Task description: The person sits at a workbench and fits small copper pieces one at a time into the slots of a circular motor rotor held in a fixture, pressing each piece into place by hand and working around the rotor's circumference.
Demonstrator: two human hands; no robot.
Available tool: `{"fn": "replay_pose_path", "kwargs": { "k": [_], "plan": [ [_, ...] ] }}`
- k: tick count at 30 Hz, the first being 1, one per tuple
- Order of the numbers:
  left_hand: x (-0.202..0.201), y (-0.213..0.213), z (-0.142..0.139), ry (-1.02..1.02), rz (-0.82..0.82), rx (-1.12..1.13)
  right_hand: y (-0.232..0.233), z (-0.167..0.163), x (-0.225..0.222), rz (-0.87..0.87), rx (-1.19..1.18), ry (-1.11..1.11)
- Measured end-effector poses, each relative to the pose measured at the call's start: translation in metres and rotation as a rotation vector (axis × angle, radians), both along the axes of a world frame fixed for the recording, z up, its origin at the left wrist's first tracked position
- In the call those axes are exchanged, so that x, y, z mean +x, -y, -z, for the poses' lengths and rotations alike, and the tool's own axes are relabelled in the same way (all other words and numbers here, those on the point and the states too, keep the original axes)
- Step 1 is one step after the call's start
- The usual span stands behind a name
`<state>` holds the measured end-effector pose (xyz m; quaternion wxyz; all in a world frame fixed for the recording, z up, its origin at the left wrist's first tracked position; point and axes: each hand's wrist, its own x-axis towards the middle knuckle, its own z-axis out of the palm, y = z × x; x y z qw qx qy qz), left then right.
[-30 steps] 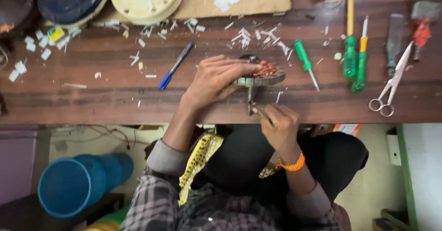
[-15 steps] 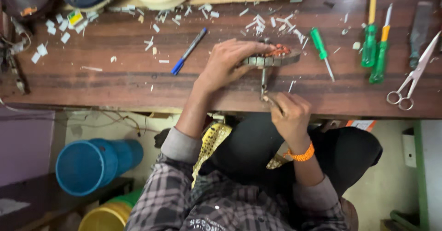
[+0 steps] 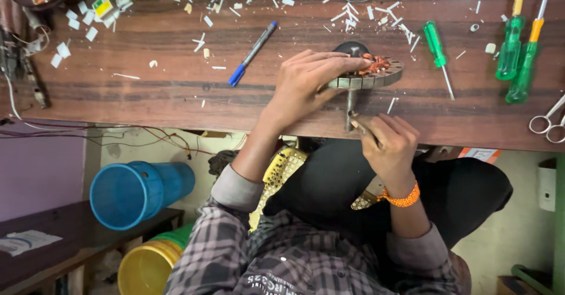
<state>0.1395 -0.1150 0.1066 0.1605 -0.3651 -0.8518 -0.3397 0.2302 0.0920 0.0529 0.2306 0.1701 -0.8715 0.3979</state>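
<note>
Here the wooden workbench point(image 3: 147, 95) carries a round slotted motor core point(image 3: 371, 74) near its front edge, lying under the left hand's point(image 3: 306, 86) fingertips, which press down on it; the core's shaft points toward the right hand point(image 3: 388, 145), clenched just below around a thin tool point(image 3: 360, 124). Three green screwdrivers point(image 3: 436, 45) lie to the right, one pair of scissors point(image 3: 547, 121), one blue pen point(image 3: 253, 54). The core is grey metal with copper windings showing on top
</note>
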Motion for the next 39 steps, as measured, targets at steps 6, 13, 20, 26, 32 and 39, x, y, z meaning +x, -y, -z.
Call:
{"fn": "replay_pose_path", "kwargs": {
  "k": [6,13,20,26,32,39],
  "plan": [
    [-0.029,0.01,-0.008,0.046,0.175,-0.048,-0.003,0.007,0.0,0.034,0.026,0.005],
    [-0.02,0.009,-0.015,0.113,0.174,0.114,-0.002,0.009,-0.002,0.05,-0.028,0.053],
    [0.002,-0.003,0.002,0.003,0.018,0.155,-0.028,0.007,0.007,0.223,-0.176,0.336],
    [0.001,-0.001,0.007,-0.05,0.054,0.134,-0.045,-0.026,0.008,0.148,-0.443,0.384],
    [0.002,-0.001,0.006,-0.068,0.051,0.135,-0.023,-0.085,-0.014,0.003,-0.202,0.206],
    [0.003,-0.001,0.008,-0.075,0.056,0.149,-0.01,-0.107,-0.058,-0.017,0.026,0.123]
  ]
}}
